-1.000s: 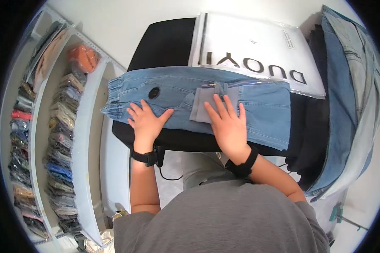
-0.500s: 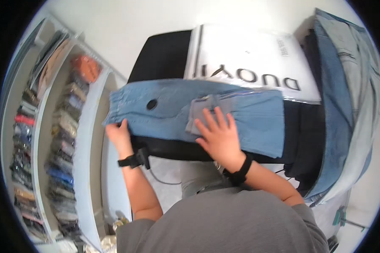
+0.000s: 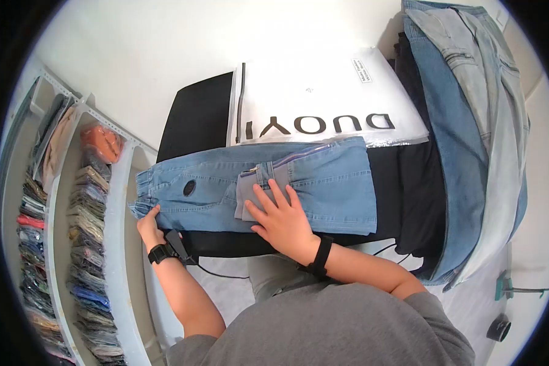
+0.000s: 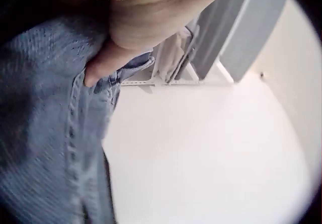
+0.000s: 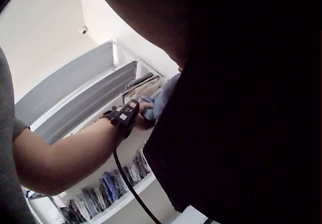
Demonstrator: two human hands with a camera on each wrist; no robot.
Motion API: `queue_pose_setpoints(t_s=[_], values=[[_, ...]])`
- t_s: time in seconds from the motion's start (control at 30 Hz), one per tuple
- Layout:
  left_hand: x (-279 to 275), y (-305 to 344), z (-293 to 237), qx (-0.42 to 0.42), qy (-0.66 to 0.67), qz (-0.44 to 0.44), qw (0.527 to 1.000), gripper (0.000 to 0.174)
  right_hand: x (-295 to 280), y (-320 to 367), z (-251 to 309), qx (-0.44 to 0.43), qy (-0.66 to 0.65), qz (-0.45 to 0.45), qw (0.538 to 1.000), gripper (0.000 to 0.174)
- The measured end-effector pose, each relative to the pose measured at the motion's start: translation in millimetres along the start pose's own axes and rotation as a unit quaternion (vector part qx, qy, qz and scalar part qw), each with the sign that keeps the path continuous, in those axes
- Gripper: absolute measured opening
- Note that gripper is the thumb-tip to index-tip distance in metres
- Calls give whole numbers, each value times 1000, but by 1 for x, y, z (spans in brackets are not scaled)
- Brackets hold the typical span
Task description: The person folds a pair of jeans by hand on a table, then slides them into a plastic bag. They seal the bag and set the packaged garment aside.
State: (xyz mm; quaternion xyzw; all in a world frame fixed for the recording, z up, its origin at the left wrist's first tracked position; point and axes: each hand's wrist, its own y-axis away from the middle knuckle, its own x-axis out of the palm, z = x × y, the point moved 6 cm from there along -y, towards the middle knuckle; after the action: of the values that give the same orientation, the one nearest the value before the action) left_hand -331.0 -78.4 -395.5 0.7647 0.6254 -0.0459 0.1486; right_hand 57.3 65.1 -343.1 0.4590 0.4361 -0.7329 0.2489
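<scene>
A pair of light-blue jeans (image 3: 332, 198) lies folded lengthwise on a black surface, its gathered elastic end at the left. The left hand (image 3: 150, 228) pinches the near corner of that end, thumb on top. Seen close in the left wrist view, the thumb (image 4: 103, 65) presses on the denim beside a stitched seam; the other fingertips are hidden. The right hand (image 3: 283, 226) rests flat, fingers spread, over a grey cloth panel (image 3: 245, 194) at the middle of the jeans. A dark oval patch (image 3: 190, 187) shows on the denim between the hands.
Behind the jeans lies a stack of clear plastic bags (image 3: 323, 91) with dark lettering. More jeans (image 3: 454, 152) hang at the right over black cloth. Shelves (image 3: 113, 244) of bagged, folded clothes line the left side. A cable (image 3: 222, 276) runs from the left wrist camera.
The left hand has gone from lying spread on the jeans to pinching their gathered left end. The right hand has stayed on the grey panel, shifting slightly. The head view has moved.
</scene>
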Motion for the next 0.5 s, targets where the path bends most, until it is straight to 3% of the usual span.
queue_pose_setpoints(t_s=[0.03,0.13,0.2,0.27,0.37,0.4,0.43,0.47,0.5], values=[[6,4,2,-80,122,14,989,42,1,1,0,-2,-3,2,1000,49],[19,40,-61,100,188,22,977,39,0,1,0,-1,-6,3,1000,50],[25,68,-113,284,81,-6,955,40,0,2,1,1,-13,3,1000,50],[38,148,-177,371,-154,-107,910,40,0,2,0,-1,-17,-8,1000,51],[74,224,-204,473,-185,-131,852,35,-6,3,-5,0,-76,-12,997,51],[90,253,-206,529,-225,-125,809,39,-16,4,-8,-8,-95,-56,994,48],[106,272,-198,539,-257,-107,795,44,-25,3,-15,-6,-93,-57,994,48],[120,292,-190,585,-251,-73,767,45,-33,4,-38,90,-346,-46,933,50],[135,309,-179,626,-214,-21,749,39,-34,7,-57,178,-572,-31,800,53]])
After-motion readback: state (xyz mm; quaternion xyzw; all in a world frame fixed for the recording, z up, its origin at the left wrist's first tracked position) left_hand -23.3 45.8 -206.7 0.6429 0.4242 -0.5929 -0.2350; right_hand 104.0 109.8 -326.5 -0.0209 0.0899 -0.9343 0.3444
